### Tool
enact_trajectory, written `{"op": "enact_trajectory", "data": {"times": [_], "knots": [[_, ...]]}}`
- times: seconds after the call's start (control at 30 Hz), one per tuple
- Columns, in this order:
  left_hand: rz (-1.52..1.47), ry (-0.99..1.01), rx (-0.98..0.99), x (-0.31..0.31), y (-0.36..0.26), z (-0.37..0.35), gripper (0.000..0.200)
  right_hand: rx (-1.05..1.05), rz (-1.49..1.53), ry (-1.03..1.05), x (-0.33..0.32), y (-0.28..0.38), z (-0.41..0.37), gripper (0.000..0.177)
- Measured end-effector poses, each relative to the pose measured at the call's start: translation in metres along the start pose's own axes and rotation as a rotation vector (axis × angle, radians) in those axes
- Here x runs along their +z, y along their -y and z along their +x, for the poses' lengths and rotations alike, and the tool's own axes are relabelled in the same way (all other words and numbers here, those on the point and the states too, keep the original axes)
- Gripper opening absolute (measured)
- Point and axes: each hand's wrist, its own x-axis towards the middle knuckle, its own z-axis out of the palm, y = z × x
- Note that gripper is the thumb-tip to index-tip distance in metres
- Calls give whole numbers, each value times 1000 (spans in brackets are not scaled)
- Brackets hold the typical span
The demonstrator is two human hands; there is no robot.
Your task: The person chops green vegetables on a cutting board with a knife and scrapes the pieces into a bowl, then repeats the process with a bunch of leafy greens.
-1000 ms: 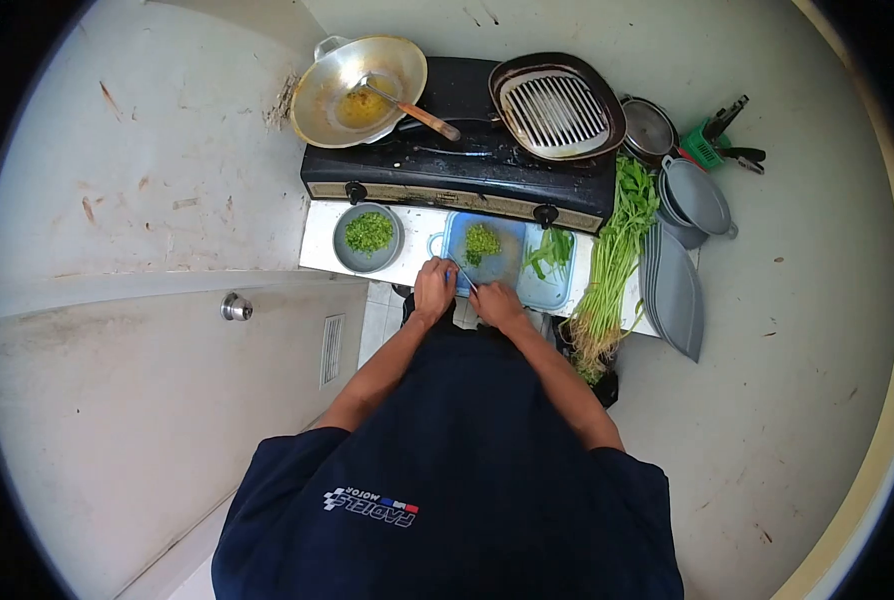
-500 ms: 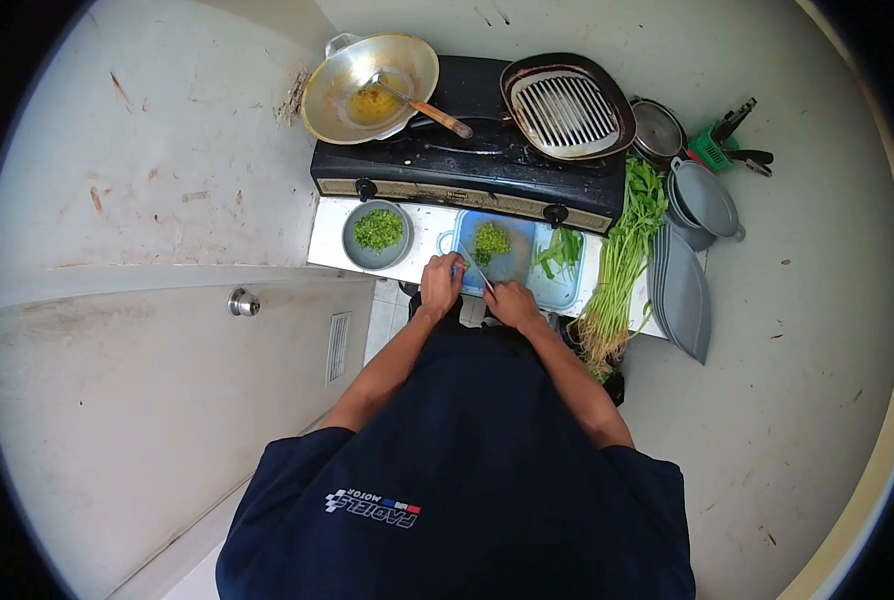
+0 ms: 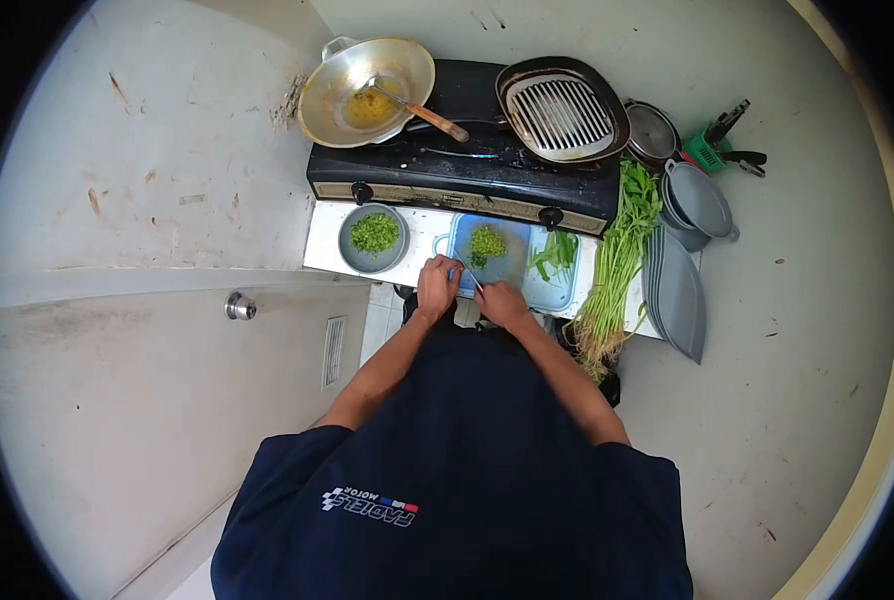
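My right hand (image 3: 503,303) is closed on the handle of a small knife (image 3: 471,275), whose blade points up and left toward my left hand. My left hand (image 3: 437,287) is at the blade's tip, by the near left edge of the blue cutting board (image 3: 507,265); its fingers are bent together, and anything between them is too small to make out. Chopped greens (image 3: 487,243) lie on the board just beyond the blade. Longer green leaves (image 3: 557,254) rest in the board's right section. A grey bowl (image 3: 348,250) of chopped greens stands to the left.
A black stove (image 3: 447,172) carries a wok (image 3: 319,105) with a ladle and a grill pan (image 3: 565,112). Right of the board lie long rooted greens (image 3: 617,265), grey plates (image 3: 682,300), grey pots (image 3: 702,195) and a green utensil basket (image 3: 705,152).
The whole view has shifted slightly to the left. My hands and the knife remain at the board's near edge, with only a slight change in the knife's angle.
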Motion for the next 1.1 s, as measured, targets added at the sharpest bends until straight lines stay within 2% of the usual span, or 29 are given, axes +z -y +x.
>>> {"op": "enact_trajectory", "data": {"times": [0.47, 0.73, 1.1], "knots": [[-6, -10, -63, -3, -2, 1, 6, 24, 62, 29, -10, -3, -1, 46], [60, 11, 27, -3, 3, 0, 6, 35, 1, 77, -12, 6, -6, 48], [184, 61, 234, -9, 10, -6, 12, 34, 1, 40, -3, 4, 2, 40]]}}
